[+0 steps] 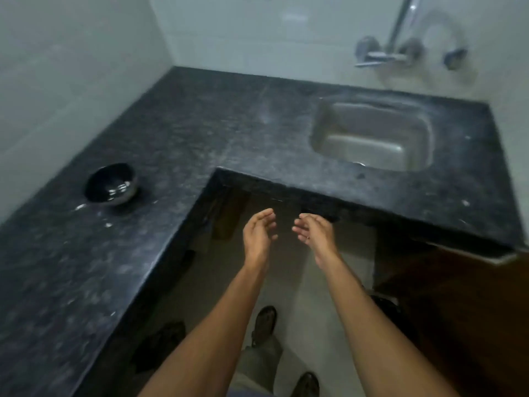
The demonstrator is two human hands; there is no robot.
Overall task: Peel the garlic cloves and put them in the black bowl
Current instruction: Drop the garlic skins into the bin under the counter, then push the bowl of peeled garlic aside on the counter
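Head view of an L-shaped dark stone table point(217, 133) set into a corner of white tiled walls. The bowl point(112, 184), black and glossy, stands on the left wing of the table, near its wall edge; pale glints inside it may be cloves or reflections, and blur prevents telling which. Small white flecks point(108, 224), possibly garlic skin, lie on the table just in front of the bowl. No unpeeled garlic can be made out.

The left hand point(259, 234) and right hand point(313, 232) are held out in front of the person, off the table, below the inner corner of its front edge. Palms face each other with a narrow gap between them; fingers are loosely bent and spread, and neither hand grips anything. A ring shows on one right finger point(307, 237).

A steel sink point(372, 136) is sunk into the right wing of the table, near the back wall, with a wall-mounted tap point(383, 54) above it. Below the hands, the floor point(320, 333) and the person's sandalled feet point(264, 322) are visible.
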